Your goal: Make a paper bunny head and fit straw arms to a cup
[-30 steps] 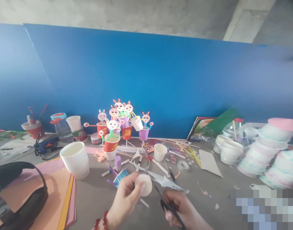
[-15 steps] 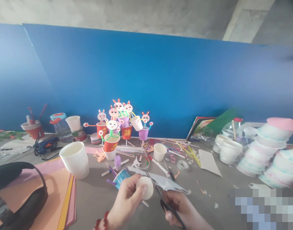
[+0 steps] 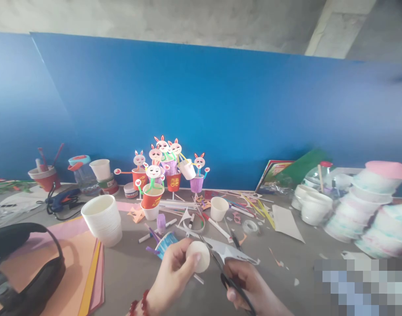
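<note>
Between thumb and fingers, my left hand (image 3: pixel 174 267) pinches a round white paper disc (image 3: pixel 199 257), its face toward me. My right hand (image 3: pixel 245 285) is closed around the black handles of a pair of scissors (image 3: pixel 217 259). The blades point up and left, right beside the disc's edge. Just beyond them lies a white paper scrap (image 3: pixel 230 250) with cut edges. Behind my left hand a blue-painted paper cup (image 3: pixel 166 242) with purple strips rests on its side.
Several paper-cup rabbit figures (image 3: pixel 154 175) stand at the back middle. On the left are a stack of white cups (image 3: pixel 102 219), a glue gun (image 3: pixel 64 199), headphones (image 3: pixel 26 263) and coloured paper (image 3: pixel 77 250). Painted cups (image 3: pixel 361 206) are piled at the right. Markers (image 3: pixel 218 228) and tape (image 3: pixel 251 226) lie mid-table.
Both hands stay nearly in place. The disc has shifted very slightly up, and the scissors remain against its edge.
</note>
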The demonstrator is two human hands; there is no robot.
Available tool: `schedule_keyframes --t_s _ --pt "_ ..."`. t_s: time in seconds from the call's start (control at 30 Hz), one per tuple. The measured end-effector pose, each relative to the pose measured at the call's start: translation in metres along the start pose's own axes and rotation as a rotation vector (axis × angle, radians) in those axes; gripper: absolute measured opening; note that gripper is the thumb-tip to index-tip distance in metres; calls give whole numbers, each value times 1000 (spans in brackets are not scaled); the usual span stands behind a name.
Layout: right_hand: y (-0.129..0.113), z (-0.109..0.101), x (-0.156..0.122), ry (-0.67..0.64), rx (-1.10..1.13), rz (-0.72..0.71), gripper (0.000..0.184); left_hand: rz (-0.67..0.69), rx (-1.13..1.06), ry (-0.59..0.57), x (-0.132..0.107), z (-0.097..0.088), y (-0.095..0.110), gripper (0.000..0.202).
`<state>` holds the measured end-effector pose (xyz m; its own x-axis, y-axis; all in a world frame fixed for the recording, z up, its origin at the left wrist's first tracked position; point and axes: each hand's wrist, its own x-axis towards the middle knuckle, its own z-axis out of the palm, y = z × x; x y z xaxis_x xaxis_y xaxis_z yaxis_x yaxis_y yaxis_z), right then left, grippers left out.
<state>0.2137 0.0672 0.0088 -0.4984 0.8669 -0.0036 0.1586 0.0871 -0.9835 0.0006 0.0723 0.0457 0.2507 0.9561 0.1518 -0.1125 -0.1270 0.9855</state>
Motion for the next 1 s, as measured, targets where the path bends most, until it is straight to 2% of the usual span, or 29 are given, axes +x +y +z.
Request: schedule_keyframes --t_s 0.7,0.87,1.0 --pt "5 2 0 8 -27 29 70 -16 -31 34 1 0 0 54" --pt "4 1 0 12 -16 49 70 -27 -47 78 1 0 3 55" --pt "-4 -1 1 14 -45 -1 67 -37 -56 115 3 -1 4 54"
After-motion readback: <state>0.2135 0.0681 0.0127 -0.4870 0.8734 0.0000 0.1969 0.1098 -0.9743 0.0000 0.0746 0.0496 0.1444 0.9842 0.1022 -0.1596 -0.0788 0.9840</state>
